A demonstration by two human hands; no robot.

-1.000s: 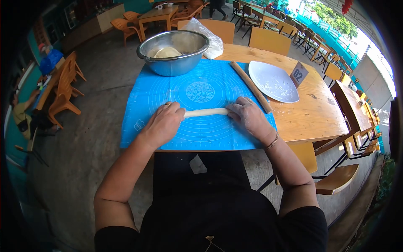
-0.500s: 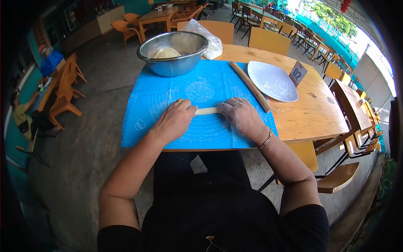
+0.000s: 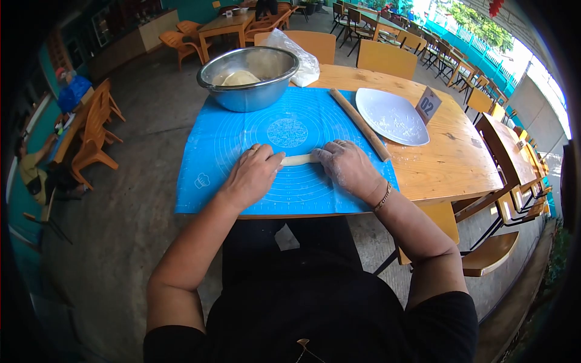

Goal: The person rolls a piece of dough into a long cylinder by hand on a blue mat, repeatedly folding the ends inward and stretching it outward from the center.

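A pale strip of dough (image 3: 299,160) lies across the blue pastry mat (image 3: 218,133), stretched between my two hands. My left hand (image 3: 254,172) has its fingers curled closed on the strip's left end. At the right end, my right hand (image 3: 346,169), dusted with flour, is closed on the dough, a bracelet at its wrist. A wooden rolling pin (image 3: 361,125) rests at the mat's right edge. Behind my left hand stands a steel bowl (image 3: 251,95) with a larger lump of dough (image 3: 240,78) inside.
A white plate (image 3: 392,115) with scattered flour sits right of the rolling pin, beside a "02" number card (image 3: 428,104). A clear plastic bag (image 3: 302,66) of white stuff is behind the bowl. Chairs surround the wooden table (image 3: 460,163). Another person (image 3: 33,166) sits far left.
Both hands keep their hold on the dough strip and have barely moved. The view has shifted very slightly.
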